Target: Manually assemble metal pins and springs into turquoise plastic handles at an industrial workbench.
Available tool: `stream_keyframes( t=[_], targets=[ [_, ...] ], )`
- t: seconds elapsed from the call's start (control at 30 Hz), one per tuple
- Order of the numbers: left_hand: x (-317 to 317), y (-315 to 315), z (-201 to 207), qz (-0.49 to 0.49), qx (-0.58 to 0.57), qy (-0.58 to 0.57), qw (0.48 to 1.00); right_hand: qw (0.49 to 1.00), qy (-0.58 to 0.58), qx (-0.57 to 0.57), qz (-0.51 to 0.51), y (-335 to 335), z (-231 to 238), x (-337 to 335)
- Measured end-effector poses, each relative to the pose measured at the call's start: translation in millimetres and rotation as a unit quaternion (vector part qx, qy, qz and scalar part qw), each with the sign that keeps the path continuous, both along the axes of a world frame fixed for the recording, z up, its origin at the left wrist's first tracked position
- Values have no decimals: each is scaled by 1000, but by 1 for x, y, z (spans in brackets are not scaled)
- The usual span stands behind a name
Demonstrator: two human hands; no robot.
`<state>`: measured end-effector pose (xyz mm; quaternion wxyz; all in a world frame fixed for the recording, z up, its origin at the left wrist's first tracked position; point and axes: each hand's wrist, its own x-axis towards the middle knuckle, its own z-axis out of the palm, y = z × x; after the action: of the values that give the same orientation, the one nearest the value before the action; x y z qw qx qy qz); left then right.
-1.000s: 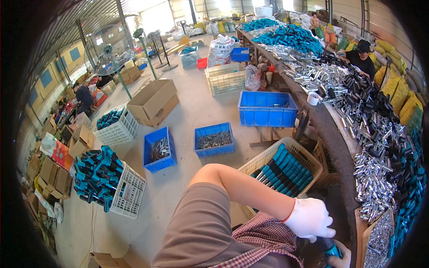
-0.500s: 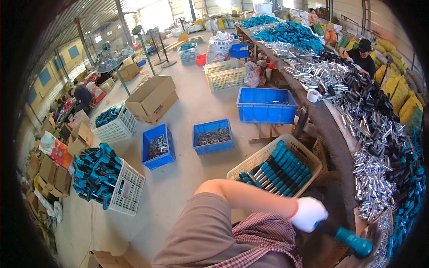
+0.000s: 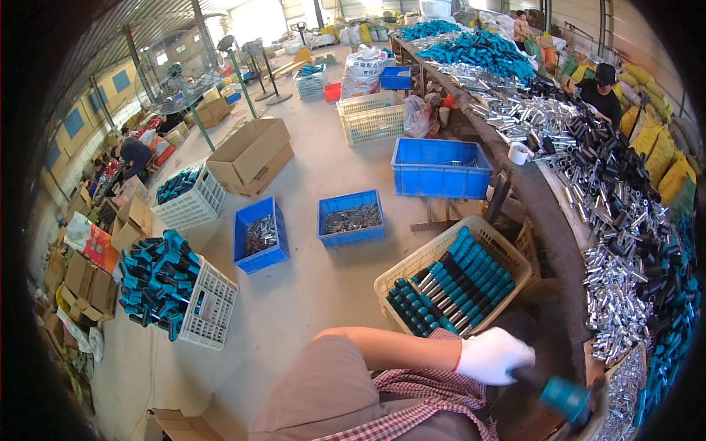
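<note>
Teal/blk tool (image 3: 565,399), blurred, gripped in gloved L hand (image 3: 494,356); R hand state can't tell. Crate (image 3: 504,243) w/ similar tools (image 3: 478,273) nr desk (image 3: 549,209).

Blurred teal and black tool (image 3: 562,398), aslant, black end in one of the hands (image 3: 496,356), teal part lower right.

A carton (image 3: 259,170) stood open on the floor (image 3: 301,301) near a fan (image 3: 175,72) (green-poled); yellow sacks (image 3: 653,153) lay heaped by the wall (image 3: 638,33).
</note>
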<state>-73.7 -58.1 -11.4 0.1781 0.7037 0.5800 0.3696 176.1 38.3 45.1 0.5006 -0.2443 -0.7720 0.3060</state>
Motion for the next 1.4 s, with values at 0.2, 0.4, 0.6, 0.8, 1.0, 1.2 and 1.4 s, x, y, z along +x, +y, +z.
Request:
stream_keyframes(
  t=[0.2,0.4,0.6,0.8,1.0,1.2,1.4],
  targets=[
    [9,-17,-5,-183,-87,111,973,987,56,-133,73,-4,-9,16],
    [21,20,-37,-69,-110,16,991,997,-18,75,6,-38,5,8],
    [34,31,-31,-48,-9,-88,995,984,-54,7,-167,-18,-25,44],
    [46,18,-27,-283,-32,51,957,979,81,-152,108,-7,-11,66],
    [47,36,-57,-177,-72,-15,981,986,-46,161,-19,-47,4,15],
    [33,44,3,-260,-87,274,922,913,-326,-220,-106,21,-61,69],
    [40,80,31,-331,64,293,895,838,-140,-460,257,0,-85,20]
  ],
)
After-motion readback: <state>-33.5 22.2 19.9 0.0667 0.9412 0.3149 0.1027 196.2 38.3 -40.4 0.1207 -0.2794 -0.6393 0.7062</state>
